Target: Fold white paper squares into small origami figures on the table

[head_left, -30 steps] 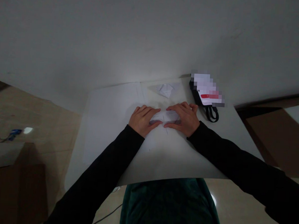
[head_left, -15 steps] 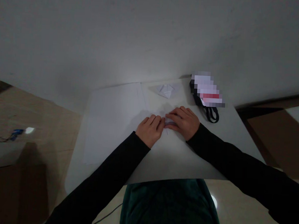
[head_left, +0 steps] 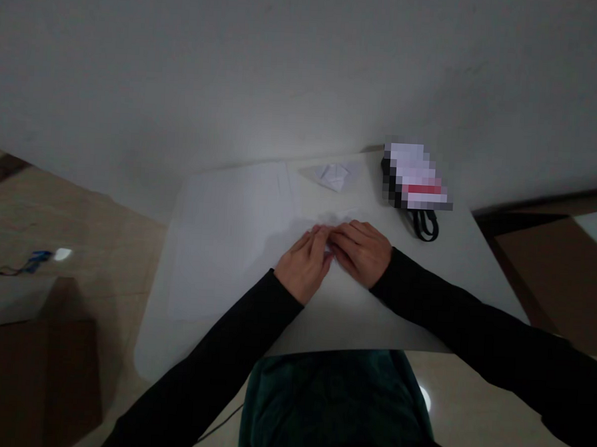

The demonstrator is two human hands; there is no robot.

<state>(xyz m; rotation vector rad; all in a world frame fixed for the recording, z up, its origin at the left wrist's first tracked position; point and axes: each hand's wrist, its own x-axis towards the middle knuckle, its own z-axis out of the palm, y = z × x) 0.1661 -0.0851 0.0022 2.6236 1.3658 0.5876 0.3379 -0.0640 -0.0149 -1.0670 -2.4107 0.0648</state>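
Note:
At the middle of the white table, my left hand (head_left: 305, 265) and my right hand (head_left: 361, 252) meet with their fingertips touching. Both are closed on a small piece of folded white paper (head_left: 330, 251). Most of that paper is hidden beneath the fingers, so its shape cannot be made out. Just beyond the hands lies a folded white paper shape (head_left: 333, 176), pointed towards me. Flat white paper sheets (head_left: 222, 239) cover the table to the left of my left hand.
A dark-edged case with a pixelated face (head_left: 415, 175) and black strap loops (head_left: 426, 225) sits at the back right. The table (head_left: 373, 327) stands against a grey wall (head_left: 286, 69). Cardboard boxes (head_left: 35, 376) are on the floor, and green cloth (head_left: 339, 406) lies below the front edge.
My fingers have closed in over the folded paper, covering more of it. My left hand has turned, its fingers now pointing more forward. The view has shifted slightly.

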